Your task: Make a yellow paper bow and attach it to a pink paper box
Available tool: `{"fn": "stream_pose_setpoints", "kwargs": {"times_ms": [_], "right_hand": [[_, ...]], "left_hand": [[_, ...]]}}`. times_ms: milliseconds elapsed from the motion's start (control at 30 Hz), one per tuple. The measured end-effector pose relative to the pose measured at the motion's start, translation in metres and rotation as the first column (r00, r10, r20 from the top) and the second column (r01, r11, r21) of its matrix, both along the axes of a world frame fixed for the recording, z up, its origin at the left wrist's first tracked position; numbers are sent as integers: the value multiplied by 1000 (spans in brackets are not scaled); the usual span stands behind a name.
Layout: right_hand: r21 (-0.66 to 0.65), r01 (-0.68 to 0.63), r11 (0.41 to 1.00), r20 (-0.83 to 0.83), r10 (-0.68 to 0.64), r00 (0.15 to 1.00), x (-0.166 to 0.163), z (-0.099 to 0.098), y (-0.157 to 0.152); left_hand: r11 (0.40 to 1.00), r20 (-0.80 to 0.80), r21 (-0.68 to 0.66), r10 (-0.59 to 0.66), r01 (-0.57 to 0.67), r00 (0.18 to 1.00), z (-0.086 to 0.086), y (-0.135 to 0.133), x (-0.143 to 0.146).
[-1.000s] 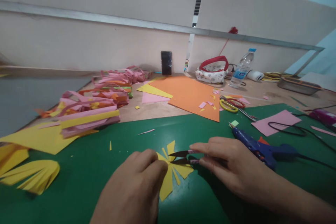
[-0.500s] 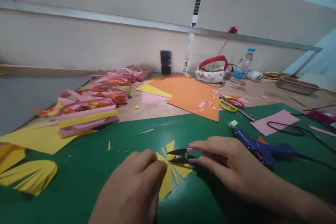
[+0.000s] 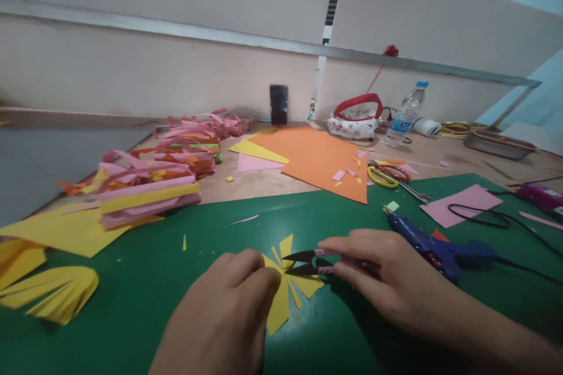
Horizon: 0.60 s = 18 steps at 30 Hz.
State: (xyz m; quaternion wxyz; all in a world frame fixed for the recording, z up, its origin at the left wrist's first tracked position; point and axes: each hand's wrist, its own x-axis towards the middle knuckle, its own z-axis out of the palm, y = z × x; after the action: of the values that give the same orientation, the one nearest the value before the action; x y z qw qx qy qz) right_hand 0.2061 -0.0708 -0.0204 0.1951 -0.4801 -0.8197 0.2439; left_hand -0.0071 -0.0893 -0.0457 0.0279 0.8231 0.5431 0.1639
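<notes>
My left hand (image 3: pixel 224 316) is closed, pinching a small yellow paper piece (image 3: pixel 285 296) cut into spreading strips, which lies on the green cutting mat (image 3: pixel 153 281). My right hand (image 3: pixel 387 284) grips small dark thread snips (image 3: pixel 308 263), their blades slightly apart and pointing left into the yellow paper near my left fingertips.
A blue glue gun (image 3: pixel 435 246) with a black cord lies right of my hand. Behind it are yellow-handled scissors (image 3: pixel 385 176), orange paper (image 3: pixel 319 158), pink paper (image 3: pixel 461 202), a water bottle (image 3: pixel 404 114) and a phone (image 3: pixel 278 104). Folded pink and yellow strips (image 3: pixel 149 187) pile at left.
Nearly nothing has changed: both hands stay on the yellow paper, and the snips' blades remain at the same spot.
</notes>
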Motion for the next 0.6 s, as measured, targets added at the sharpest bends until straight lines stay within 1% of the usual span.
{"fn": "stream_pose_setpoints", "kwargs": {"times_ms": [100, 233, 300, 433, 600], "right_hand": [[-17, 13, 1000, -16, -14, 1000, 2, -2, -1], [-50, 123, 991, -88, -127, 988, 7, -3, 0], [-51, 155, 987, -100, -159, 982, 8, -3, 0], [-67, 100, 993, -66, -104, 992, 5, -2, 0], [-51, 84, 995, -48, -87, 995, 2, -1, -1]], "left_hand": [[1000, -3, -20, 3, -3, 1000, 1, 0, 0], [999, -14, -43, 7, -8, 1000, 3, -1, 1], [999, -20, -48, 12, -13, 1000, 4, -1, 2], [999, -10, -33, 12, -13, 1000, 3, 0, 1], [1000, 54, -7, 26, -26, 998, -8, -2, -5]]}}
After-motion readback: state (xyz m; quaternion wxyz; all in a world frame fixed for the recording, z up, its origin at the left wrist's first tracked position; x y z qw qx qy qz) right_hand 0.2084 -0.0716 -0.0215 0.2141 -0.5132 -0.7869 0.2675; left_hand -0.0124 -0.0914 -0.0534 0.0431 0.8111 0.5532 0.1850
